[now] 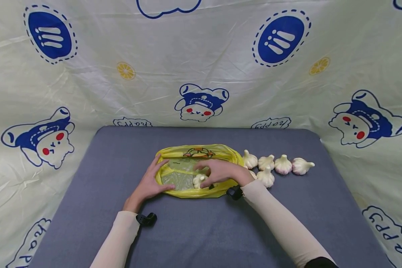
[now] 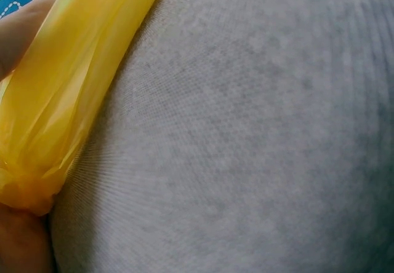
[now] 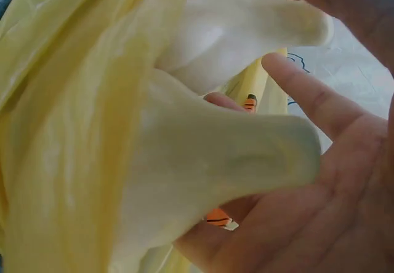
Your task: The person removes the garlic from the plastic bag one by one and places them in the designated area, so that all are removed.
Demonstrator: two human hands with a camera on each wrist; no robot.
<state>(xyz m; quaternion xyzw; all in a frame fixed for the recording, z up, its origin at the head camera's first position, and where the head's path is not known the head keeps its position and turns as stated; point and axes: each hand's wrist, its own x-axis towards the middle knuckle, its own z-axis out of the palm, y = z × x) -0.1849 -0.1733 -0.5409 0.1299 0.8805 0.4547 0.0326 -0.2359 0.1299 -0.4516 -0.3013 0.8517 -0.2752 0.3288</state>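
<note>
A yellow plastic bag (image 1: 197, 194) lies on the table with its wide mouth facing up. My left hand (image 1: 150, 180) holds its left rim, thumb and fingers spread at the two sides of the opening; the left wrist view shows the yellow film (image 2: 68, 82) bunched by the thumb. My right hand (image 1: 217, 172) reaches into the bag, fingers apart around a white garlic bulb (image 1: 198, 181). In the right wrist view, two stemmed bulbs, a nearer one (image 3: 203, 156) and a farther one (image 3: 215, 33), stand before the palm, partly behind film. Some right fingertips are hidden.
Right of the bag, several garlic bulbs (image 1: 283, 165) lie on the grey-blue tablecloth (image 1: 194, 230), some close to the right forearm and bag edge. A printed white curtain (image 1: 201, 48) hangs behind the table's far edge. Both wrists wear black camera bands (image 1: 146, 219).
</note>
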